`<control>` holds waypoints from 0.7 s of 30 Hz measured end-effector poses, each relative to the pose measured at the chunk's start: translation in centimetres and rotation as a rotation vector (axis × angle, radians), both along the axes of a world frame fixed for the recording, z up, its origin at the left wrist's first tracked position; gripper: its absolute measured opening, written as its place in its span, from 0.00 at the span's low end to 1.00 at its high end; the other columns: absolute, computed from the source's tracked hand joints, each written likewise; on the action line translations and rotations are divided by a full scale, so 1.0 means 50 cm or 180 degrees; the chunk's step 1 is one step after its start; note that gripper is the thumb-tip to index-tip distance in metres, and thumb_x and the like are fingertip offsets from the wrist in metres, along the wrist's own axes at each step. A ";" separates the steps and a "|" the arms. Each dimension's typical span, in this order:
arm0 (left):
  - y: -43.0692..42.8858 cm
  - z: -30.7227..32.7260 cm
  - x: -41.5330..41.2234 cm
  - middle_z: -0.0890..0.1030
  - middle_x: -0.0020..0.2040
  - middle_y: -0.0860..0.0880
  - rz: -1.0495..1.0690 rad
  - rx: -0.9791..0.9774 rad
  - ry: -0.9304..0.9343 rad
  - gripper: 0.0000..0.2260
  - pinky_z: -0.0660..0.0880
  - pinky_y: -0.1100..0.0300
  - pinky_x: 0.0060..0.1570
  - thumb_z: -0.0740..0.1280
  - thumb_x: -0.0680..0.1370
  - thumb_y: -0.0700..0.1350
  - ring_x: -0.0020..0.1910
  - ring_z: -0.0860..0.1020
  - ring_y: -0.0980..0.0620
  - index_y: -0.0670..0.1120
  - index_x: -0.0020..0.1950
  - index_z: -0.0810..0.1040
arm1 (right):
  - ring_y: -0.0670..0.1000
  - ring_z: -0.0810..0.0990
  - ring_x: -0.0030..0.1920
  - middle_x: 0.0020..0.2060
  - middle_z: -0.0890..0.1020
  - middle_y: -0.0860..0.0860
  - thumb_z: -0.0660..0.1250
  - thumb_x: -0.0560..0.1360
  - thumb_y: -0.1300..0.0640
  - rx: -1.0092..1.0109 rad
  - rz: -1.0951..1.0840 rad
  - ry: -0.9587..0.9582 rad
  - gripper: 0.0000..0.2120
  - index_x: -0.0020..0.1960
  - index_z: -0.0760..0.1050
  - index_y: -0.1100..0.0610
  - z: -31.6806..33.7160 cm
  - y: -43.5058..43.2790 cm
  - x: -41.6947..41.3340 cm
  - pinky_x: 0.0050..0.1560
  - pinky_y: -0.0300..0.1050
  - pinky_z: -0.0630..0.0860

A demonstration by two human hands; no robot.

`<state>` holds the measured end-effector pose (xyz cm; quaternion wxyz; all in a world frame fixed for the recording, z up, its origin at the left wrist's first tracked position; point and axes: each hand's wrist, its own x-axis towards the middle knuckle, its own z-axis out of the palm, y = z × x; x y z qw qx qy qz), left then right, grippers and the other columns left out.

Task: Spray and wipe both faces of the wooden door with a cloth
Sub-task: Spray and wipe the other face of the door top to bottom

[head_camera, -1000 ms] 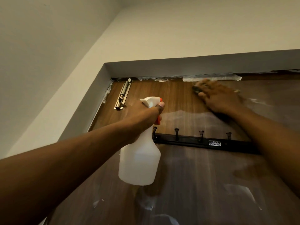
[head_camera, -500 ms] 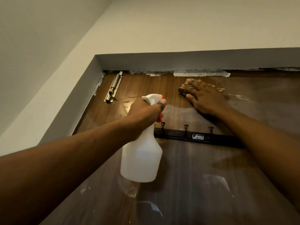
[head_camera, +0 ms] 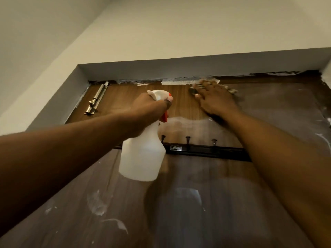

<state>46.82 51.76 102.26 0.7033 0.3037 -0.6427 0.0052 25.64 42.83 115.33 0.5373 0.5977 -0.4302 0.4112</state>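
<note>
The brown wooden door (head_camera: 125,97) fills the lower view, seen from below, with wet smears across it. My left hand (head_camera: 148,108) grips the neck of a white spray bottle (head_camera: 143,158) with a red trigger, one finger on the trigger, nozzle facing the door. My right hand (head_camera: 215,99) presses a cloth (head_camera: 231,90) flat against the door's top edge with fingers spread. Most of the cloth is hidden under the hand.
A black hook rail (head_camera: 206,151) with several pegs crosses the door below my hands. A metal slide bolt (head_camera: 95,101) sits at the door's top left corner. The grey frame (head_camera: 179,67) and pale wall close in above.
My right hand slid the cloth down a little, then back up to the door's top edge. The left hand kept holding the bottle raised. The view shifted slightly.
</note>
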 end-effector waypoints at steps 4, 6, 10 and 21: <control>0.003 0.008 -0.074 0.80 0.49 0.44 0.0076 -0.0010 -0.0035 0.24 0.80 0.48 0.46 0.66 0.73 0.60 0.46 0.81 0.46 0.47 0.62 0.69 | 0.52 0.49 0.81 0.81 0.51 0.44 0.48 0.85 0.40 0.0109 -0.0065 0.0446 0.25 0.80 0.52 0.40 -0.057 0.011 -0.090 0.79 0.55 0.47; 0.004 0.010 -0.107 0.80 0.50 0.44 0.0055 -0.0008 -0.0037 0.24 0.79 0.46 0.48 0.66 0.73 0.59 0.47 0.81 0.45 0.46 0.63 0.68 | 0.53 0.51 0.81 0.81 0.52 0.44 0.49 0.84 0.40 0.0007 -0.0036 0.0352 0.24 0.80 0.54 0.40 -0.065 0.017 -0.155 0.79 0.57 0.49; 0.003 0.010 -0.156 0.79 0.48 0.45 0.0131 0.0021 0.0016 0.23 0.77 0.54 0.39 0.65 0.74 0.59 0.45 0.79 0.47 0.47 0.62 0.67 | 0.58 0.55 0.80 0.81 0.56 0.49 0.49 0.84 0.41 -0.0103 -0.0054 -0.0493 0.25 0.80 0.55 0.42 -0.020 0.036 -0.306 0.77 0.63 0.55; 0.032 0.033 -0.256 0.79 0.47 0.45 0.0165 -0.0250 -0.0036 0.18 0.76 0.56 0.37 0.65 0.74 0.58 0.42 0.79 0.49 0.47 0.55 0.70 | 0.54 0.48 0.81 0.82 0.51 0.45 0.46 0.85 0.40 0.0088 0.0000 -0.0090 0.25 0.80 0.50 0.39 0.003 0.037 -0.287 0.79 0.60 0.51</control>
